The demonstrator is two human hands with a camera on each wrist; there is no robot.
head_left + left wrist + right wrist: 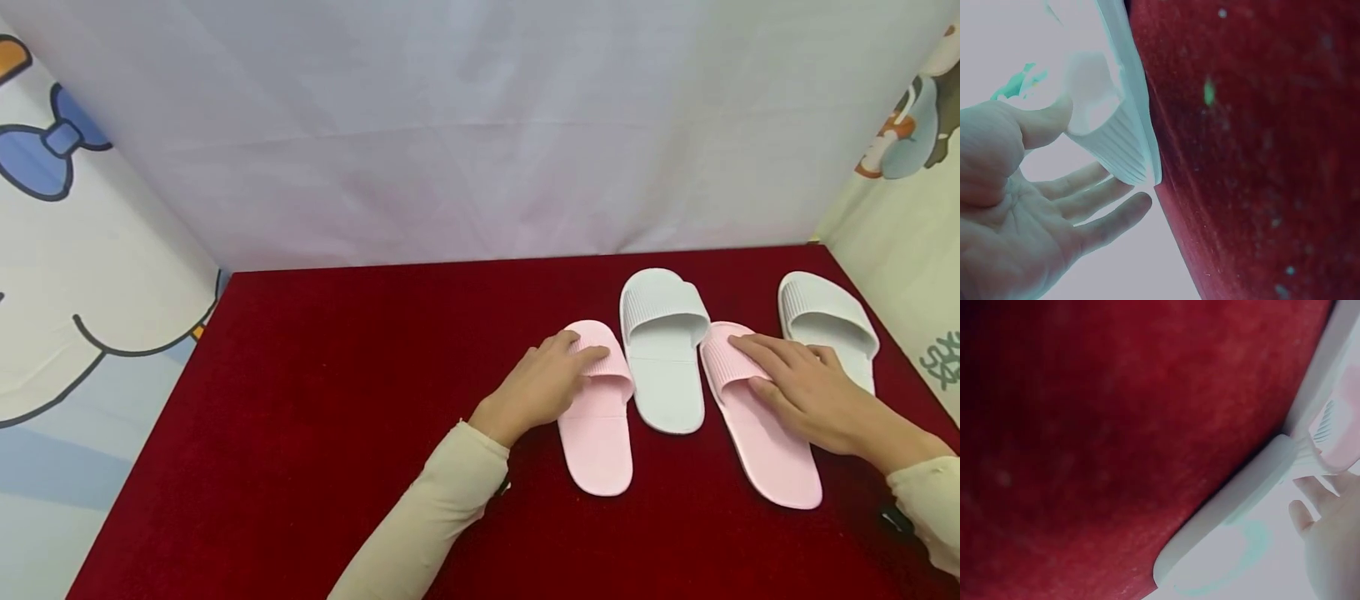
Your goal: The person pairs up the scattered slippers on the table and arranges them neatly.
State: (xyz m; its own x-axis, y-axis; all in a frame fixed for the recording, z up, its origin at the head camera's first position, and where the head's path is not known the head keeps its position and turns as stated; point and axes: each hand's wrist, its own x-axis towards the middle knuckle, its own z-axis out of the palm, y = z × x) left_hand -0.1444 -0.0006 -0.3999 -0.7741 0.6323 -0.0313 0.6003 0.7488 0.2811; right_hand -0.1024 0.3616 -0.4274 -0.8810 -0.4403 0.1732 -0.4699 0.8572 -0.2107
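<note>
In the head view, my left hand [536, 387] reaches over the strap of the left pink slipper [597, 454], its fingertips on or just above the ribbed band. The left wrist view shows the hand [1029, 212] with loosely extended fingers beside that ribbed strap [1116, 147]. My right hand [817, 396] lies over the right pink slipper [776, 462], fingers spread at its strap. In the right wrist view, relaxed fingers of this hand [1338, 531] show near a pale slipper [1222, 519]; contact there is unclear.
One white slipper [667, 387] stands between the pink ones, touching or nearly touching the right pink one. Another white slipper [828, 312] sits at the far right, partly behind my right hand. All are on a red cloth-covered table [300, 417], backed by a white curtain [450, 142].
</note>
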